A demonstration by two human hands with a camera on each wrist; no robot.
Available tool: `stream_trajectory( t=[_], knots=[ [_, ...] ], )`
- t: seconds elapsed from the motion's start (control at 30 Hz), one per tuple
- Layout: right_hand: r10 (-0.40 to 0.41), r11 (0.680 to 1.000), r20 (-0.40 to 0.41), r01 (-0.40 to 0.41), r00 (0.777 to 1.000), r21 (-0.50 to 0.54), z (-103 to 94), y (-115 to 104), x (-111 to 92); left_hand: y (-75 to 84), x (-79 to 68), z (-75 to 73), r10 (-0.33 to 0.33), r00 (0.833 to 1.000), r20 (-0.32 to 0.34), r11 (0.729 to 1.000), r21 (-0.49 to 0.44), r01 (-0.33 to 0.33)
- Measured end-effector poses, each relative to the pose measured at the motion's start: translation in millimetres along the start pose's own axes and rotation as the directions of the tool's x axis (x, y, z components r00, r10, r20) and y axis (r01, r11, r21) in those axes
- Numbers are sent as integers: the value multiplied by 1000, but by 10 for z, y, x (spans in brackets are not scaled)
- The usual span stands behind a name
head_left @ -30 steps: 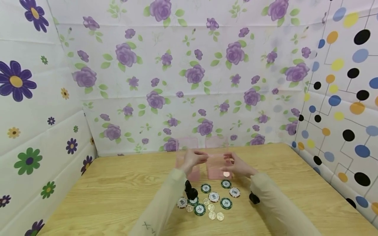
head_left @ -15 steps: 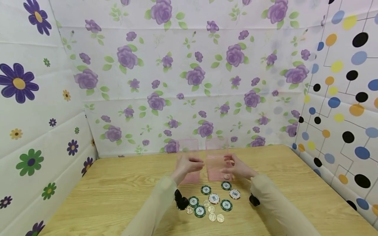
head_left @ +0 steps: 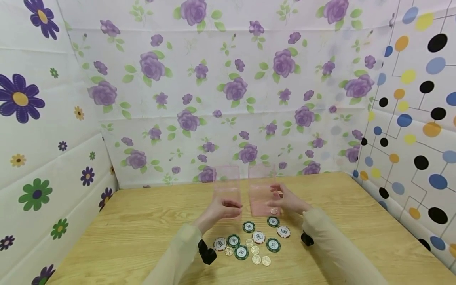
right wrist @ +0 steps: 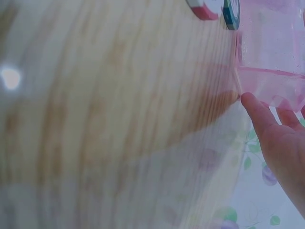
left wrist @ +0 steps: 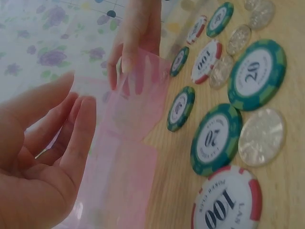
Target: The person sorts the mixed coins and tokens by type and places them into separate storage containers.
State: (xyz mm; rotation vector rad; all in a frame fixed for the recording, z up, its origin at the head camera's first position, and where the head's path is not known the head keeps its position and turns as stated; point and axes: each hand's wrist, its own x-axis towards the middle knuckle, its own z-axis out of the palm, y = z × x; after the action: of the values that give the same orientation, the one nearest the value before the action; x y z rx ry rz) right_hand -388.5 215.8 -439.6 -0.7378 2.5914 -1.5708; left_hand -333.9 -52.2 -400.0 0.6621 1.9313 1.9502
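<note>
Your left hand [head_left: 221, 210] shows in front of the left pink box [head_left: 226, 194], thumb and fingers bent toward each other, while your right hand [head_left: 287, 200] holds the right side of the right pink box [head_left: 259, 197]; a gold coin [head_left: 273, 211] shows near that box's front right corner. Both boxes have their lids [head_left: 227, 176] raised. Nearer you on the wooden table [head_left: 149, 221] lie five green chips [head_left: 273, 245], three white chips [head_left: 258, 237] and five more gold coins [head_left: 266, 261].

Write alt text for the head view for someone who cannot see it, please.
A person's right hand holds an open pink box, left hand near a second box; poker chips and gold coins lie before them on a wooden table.
</note>
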Motion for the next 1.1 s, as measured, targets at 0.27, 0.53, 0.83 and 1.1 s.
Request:
stream_trajectory(
  t=[0.27, 0.53, 0.83, 1.1],
  knots=[
    [48, 999, -16, -48, 999, -7, -1, 133, 70, 65, -126, 31, -36, 996, 83, 997, 69, 30],
    [25, 1000, -9, -25, 1000, -14, 1, 88, 46, -69, -155, -59, 53, 977, 208, 981, 170, -89],
    [47, 999, -18, -47, 999, -14, -9, 70, 46, -107, -239, -191, -1, 925, 379, 950, 289, -117],
    [47, 999, -16, -47, 999, 15, -16, 120, 61, -157, -279, -260, -22, 846, 533, 869, 428, -247]
  ],
)
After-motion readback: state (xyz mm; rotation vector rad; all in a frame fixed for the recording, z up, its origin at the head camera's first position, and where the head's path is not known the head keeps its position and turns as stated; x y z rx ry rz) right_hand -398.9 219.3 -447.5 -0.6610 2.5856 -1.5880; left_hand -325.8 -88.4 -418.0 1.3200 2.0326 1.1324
